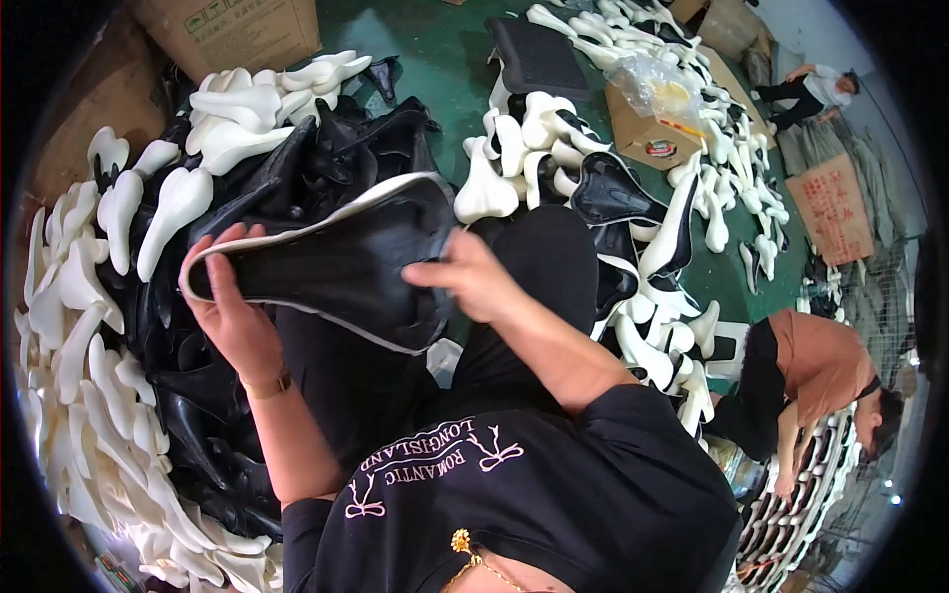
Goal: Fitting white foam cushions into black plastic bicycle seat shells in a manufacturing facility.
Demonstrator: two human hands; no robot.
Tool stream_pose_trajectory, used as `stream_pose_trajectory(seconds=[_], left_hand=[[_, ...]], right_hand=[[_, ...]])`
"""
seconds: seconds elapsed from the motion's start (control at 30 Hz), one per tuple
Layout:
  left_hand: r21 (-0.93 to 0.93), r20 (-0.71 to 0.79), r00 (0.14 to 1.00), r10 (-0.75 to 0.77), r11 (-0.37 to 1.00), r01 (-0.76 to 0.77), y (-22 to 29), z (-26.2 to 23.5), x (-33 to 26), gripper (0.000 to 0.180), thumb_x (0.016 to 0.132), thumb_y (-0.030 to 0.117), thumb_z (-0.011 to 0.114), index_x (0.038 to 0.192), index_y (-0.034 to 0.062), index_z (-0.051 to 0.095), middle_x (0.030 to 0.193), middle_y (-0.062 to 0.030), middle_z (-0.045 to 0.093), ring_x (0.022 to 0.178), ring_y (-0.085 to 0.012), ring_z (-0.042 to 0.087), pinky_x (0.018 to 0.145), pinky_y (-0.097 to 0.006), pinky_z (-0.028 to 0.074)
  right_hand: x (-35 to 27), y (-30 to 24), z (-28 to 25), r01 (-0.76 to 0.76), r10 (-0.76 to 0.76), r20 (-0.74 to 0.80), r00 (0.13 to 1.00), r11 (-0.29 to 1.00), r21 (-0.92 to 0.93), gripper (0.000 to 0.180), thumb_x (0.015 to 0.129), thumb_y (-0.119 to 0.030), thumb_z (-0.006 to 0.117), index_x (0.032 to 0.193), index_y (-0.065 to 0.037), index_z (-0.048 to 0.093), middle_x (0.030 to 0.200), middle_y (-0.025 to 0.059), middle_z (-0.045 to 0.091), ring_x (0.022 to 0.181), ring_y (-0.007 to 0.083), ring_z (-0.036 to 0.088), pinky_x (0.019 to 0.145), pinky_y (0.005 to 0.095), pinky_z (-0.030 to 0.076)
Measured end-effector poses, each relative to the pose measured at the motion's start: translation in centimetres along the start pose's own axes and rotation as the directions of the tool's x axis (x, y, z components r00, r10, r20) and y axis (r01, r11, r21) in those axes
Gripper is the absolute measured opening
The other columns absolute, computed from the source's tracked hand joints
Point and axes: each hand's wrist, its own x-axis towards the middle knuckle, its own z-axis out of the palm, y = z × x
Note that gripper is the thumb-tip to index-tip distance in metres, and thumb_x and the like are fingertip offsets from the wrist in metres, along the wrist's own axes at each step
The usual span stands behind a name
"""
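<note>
Saddle cover: black, white-edged (336,262), stretched over the lap between both hands.
Left hand (232,316): grips the narrow nose, bracing it.
Right hand (473,280): pinches the wide rear edge, keeping it taut.
Beyond: white saddle bases (99,395) and black covers (326,148) heaped on the green floor (445,59).

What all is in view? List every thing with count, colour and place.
saddle cover: one, black with pale edge, held in both hands over the lap
white pads: many, white, piled at left and upper middle
black covers: many, black, heaped behind the held one
boxes: several, brown, top and upper right
floor: green
other people: two, at right
left hand: grips the cover's narrow end
right hand: grips its wide end
</note>
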Motion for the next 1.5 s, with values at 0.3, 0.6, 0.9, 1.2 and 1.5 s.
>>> stream_pose_trajectory(seconds=[0.3, 0.6, 0.9, 1.2, 1.5], left_hand=[[0.885, -0.058, 0.934, -0.352, 0.415, 0.211, -11.5, -18.2, -4.8, 0.041, 0.084, 0.027, 0.067, 0.116, 0.0038, 0.057, 0.107, -0.0144, 0.063, 0.105, -0.0271, 0.060, 0.090, -0.034, 0.047], [0.986, -0.155, 0.672, -0.724, -0.152, 0.063, -17.2, -22.6, -14.9, 0.086, 0.063, 0.053, 0.074, 0.134, 0.0146, 0.043, 0.130, -0.0093, 0.052, 0.128, -0.0282, 0.042, 0.105, -0.067, 0.019], [0.993, -0.098, 0.543, -0.834, -0.119, -0.003, -18.5, -21.0, -12.5, 0.064, 0.068, 0.042, 0.072, 0.118, 0.0055, 0.056, 0.115, -0.0183, 0.057, 0.117, -0.0348, 0.051, 0.104, -0.046, 0.036], [0.220, -0.536, 0.735, -0.416, 0.771, 0.598, -7.6, -30.8, -10.4, 0.049, 0.086, 0.033, 0.068, 0.120, -0.0005, 0.054, 0.119, -0.0130, 0.059, 0.109, -0.0206, 0.056, 0.091, -0.034, 0.046], [-0.485, -0.644, 0.525, -0.556, 0.828, 0.281, -4.9, -31.0, -12.6, 0.051, 0.096, 0.031, 0.040, 0.137, -0.0006, 0.038, 0.138, -0.0130, 0.047, 0.127, -0.0298, 0.044, 0.109, -0.041, 0.032]], right_hand=[[-11.2, -12.0, -23.0, 0.120, -0.213, -0.853, 0.475, 0.977, -0.177, 0.040, 0.083, -0.025, 0.063, 0.116, -0.002, 0.060, 0.118, 0.0138, 0.059, 0.111, 0.0275, 0.056, 0.096, 0.0438, 0.044], [-22.7, -10.5, -38.0, -0.069, -0.261, -0.964, 0.039, 0.962, -0.264, 0.045, 0.079, -0.009, 0.064, 0.118, 0.010, 0.052, 0.109, 0.0169, 0.060, 0.097, 0.0297, 0.059, 0.082, 0.0495, 0.049], [0.5, -13.2, -17.1, 0.086, -0.683, -0.448, 0.577, 0.596, -0.798, 0.035, 0.090, -0.009, 0.058, 0.123, 0.000, 0.053, 0.118, 0.0120, 0.059, 0.103, 0.0194, 0.060, 0.087, 0.0319, 0.050], [19.2, 12.2, -2.2, -0.003, 0.349, 0.193, 0.917, 0.489, -0.872, 0.029, 0.086, -0.014, 0.065, 0.113, -0.006, 0.064, 0.098, 0.0070, 0.069, 0.089, 0.0132, 0.064, 0.079, 0.0273, 0.050], [20.9, 27.5, 3.9, 0.263, 0.566, 0.270, 0.779, 0.096, -0.960, 0.031, 0.086, -0.020, 0.058, 0.114, -0.007, 0.063, 0.118, 0.0186, 0.059, 0.106, 0.0332, 0.061, 0.086, 0.0431, 0.050]])
